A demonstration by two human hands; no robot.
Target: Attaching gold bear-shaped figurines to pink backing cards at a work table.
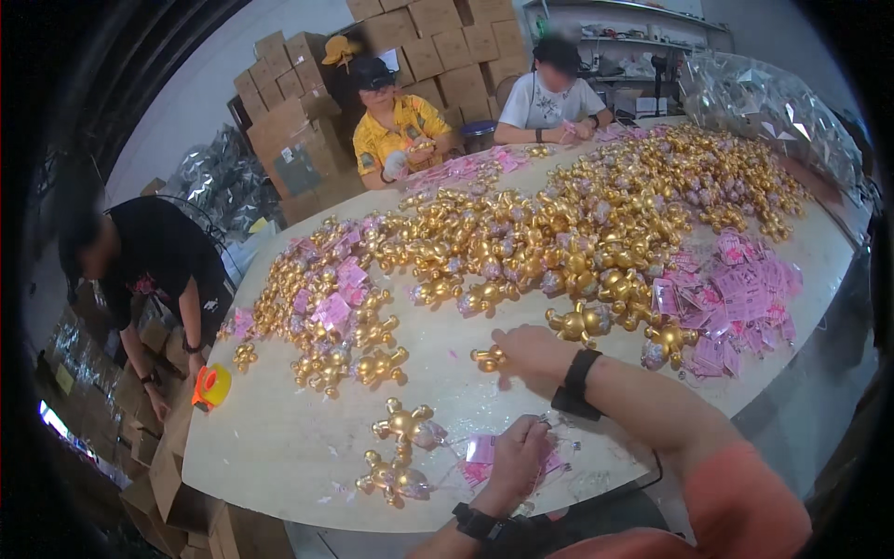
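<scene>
The right hand [526, 352] has its fingers bent in on a small gold figure [488, 360], which juts out to the left of them. Nearer the body, the left hand [517, 458] is curled closed on pink cards [480, 449] that stick out on both sides of it. Just left of that hand, two gold figures lie on the table [307, 456]. Beyond the right hand spreads a gold pile [521, 228]; to its right lies a pink heap [736, 293]. Far left of both hands, a tape dispenser [212, 387] stands at the table's edge. Farthest away, two people sit across the table; another bends at left.
</scene>
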